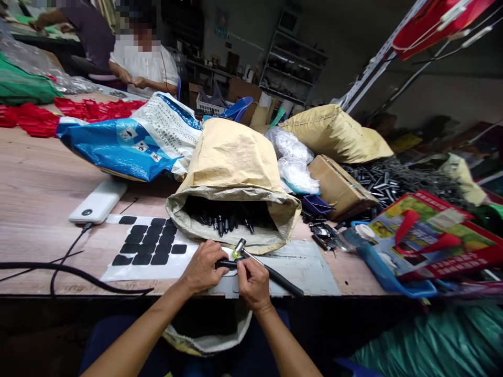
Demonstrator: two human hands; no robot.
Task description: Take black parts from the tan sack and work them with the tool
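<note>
From my head camera, the black rod [227,264] sits between the hands at the table's near edge, its ends lost to me behind fingers. The left hand [206,264] grips one end; the right hand [253,283] is curled closed at the other, seemingly pinching it, though its knuckles hide the contact. That hand also covers part of a hammer [283,280]. I make out black pieces [222,225] inside the sack [236,162], but its depth is too dark to read. A second sack [208,344] shows only partly below the edge.

The table [31,173] is pale wood-look, with a grey sheet [310,269] under the work and a white sheet [112,269] of black patches to the left. Beyond, the room is dim: a shelf rack [293,68], a seated person in white [143,65], and another person [94,39] cut off by the top of my view.
</note>
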